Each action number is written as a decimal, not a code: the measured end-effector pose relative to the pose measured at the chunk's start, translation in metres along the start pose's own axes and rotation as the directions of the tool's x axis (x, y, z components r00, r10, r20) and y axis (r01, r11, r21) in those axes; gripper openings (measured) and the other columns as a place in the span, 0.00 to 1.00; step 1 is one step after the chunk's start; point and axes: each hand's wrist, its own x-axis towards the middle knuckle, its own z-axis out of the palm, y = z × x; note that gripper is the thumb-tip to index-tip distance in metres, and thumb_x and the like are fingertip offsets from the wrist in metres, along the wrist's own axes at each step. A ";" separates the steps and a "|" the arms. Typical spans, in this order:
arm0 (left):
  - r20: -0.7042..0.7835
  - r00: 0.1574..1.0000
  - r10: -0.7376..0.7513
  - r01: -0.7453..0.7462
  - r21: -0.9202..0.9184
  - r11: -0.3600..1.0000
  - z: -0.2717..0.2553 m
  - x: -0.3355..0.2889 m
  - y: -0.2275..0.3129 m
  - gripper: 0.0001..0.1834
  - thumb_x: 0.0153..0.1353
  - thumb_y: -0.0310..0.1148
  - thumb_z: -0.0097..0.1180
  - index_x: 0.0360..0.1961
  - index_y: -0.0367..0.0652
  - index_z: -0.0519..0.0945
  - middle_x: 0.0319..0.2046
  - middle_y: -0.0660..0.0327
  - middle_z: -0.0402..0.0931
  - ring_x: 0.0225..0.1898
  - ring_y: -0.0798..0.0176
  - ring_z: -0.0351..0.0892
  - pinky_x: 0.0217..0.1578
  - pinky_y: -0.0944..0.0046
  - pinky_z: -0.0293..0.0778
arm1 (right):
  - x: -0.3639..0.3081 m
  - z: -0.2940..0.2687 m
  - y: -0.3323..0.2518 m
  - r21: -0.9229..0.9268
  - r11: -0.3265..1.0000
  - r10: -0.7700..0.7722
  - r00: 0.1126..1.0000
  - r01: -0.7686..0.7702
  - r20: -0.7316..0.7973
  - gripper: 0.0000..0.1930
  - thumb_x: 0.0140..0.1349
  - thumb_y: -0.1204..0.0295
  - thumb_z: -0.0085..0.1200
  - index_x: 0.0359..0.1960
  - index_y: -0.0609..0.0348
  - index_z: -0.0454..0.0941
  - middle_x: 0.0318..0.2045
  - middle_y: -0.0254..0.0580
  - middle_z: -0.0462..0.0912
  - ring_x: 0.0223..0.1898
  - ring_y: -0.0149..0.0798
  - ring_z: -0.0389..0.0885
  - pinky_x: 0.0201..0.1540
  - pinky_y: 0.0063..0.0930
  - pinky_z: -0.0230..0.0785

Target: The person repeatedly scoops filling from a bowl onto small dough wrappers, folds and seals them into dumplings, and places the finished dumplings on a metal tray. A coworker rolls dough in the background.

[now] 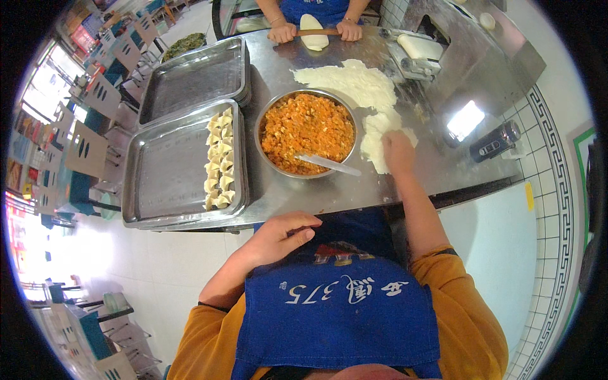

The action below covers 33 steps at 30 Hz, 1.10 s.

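Observation:
My left hand (285, 237) hovers before the blue apron at the table's near edge, fingers stretched out, thumb a little apart, holding nothing. My right hand (399, 151) rests on a pale floury patch (375, 140) right of the filling bowl, fingers curled down; anything under them is hidden. A steel bowl (258, 134) is heaped with orange chopped filling (310, 126). A flat pale spreading stick (335, 166) leans in it, its end over the rim. Several folded dumplings (219, 158) line the right side of a steel tray (171, 168).
Behind that tray lies another steel tray (190, 82). White flour (354, 79) is spread past the bowl. Across the steel table, a co-worker's hands (282, 31) press a rolling pin (326, 31) on dough (313, 42). A dark cylindrical device (495, 142) is at right.

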 end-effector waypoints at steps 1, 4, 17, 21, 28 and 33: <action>0.003 1.000 -0.028 0.028 -0.013 1.000 0.000 -0.001 0.000 0.17 0.72 0.37 0.57 0.55 0.37 0.81 0.47 0.53 0.82 0.45 0.59 0.82 0.48 0.63 0.76 | 0.000 -0.001 0.002 0.086 0.996 0.038 0.999 -0.036 -0.024 0.10 0.65 0.65 0.58 0.40 0.58 0.84 0.39 0.48 0.82 0.43 0.55 0.81 0.46 0.44 0.74; 0.018 0.996 -0.089 0.089 -0.035 0.995 0.001 -0.002 -0.001 0.16 0.73 0.37 0.57 0.55 0.38 0.81 0.46 0.54 0.82 0.44 0.60 0.81 0.47 0.63 0.76 | -0.002 -0.009 0.002 0.252 0.958 0.141 0.990 -0.135 -0.007 0.10 0.64 0.66 0.59 0.38 0.60 0.84 0.38 0.50 0.83 0.41 0.55 0.82 0.45 0.44 0.74; 0.095 0.985 -0.142 0.155 -0.147 0.977 0.013 0.007 -0.004 0.18 0.74 0.39 0.55 0.57 0.37 0.81 0.50 0.56 0.82 0.50 0.63 0.83 0.52 0.64 0.77 | 0.006 0.009 -0.009 -0.119 0.993 -0.025 0.998 0.018 -0.061 0.11 0.61 0.65 0.59 0.38 0.60 0.83 0.36 0.49 0.83 0.42 0.55 0.82 0.44 0.48 0.76; 0.090 0.976 -0.200 0.210 -0.133 0.969 0.012 0.004 -0.004 0.18 0.74 0.38 0.55 0.57 0.37 0.81 0.51 0.56 0.81 0.50 0.63 0.83 0.52 0.64 0.77 | 0.009 0.016 0.009 0.161 0.986 0.075 0.986 -0.051 -0.151 0.11 0.61 0.66 0.57 0.34 0.62 0.84 0.31 0.52 0.83 0.37 0.54 0.83 0.43 0.46 0.75; 0.119 0.965 -0.233 0.254 -0.216 0.943 0.017 0.007 -0.010 0.19 0.74 0.37 0.55 0.59 0.35 0.79 0.52 0.56 0.82 0.50 0.65 0.83 0.52 0.65 0.77 | 0.016 0.005 0.035 0.882 0.322 0.512 0.847 -0.343 0.143 0.13 0.65 0.65 0.57 0.44 0.61 0.83 0.44 0.48 0.86 0.42 0.47 0.85 0.46 0.46 0.76; 0.152 0.959 -0.240 0.272 -0.257 0.927 0.018 0.012 -0.011 0.19 0.75 0.37 0.53 0.59 0.34 0.79 0.53 0.57 0.82 0.50 0.64 0.83 0.53 0.65 0.77 | 0.014 -0.010 0.038 0.857 -0.380 0.441 0.746 -0.348 0.499 0.17 0.71 0.66 0.54 0.54 0.66 0.76 0.50 0.45 0.83 0.49 0.47 0.84 0.52 0.45 0.78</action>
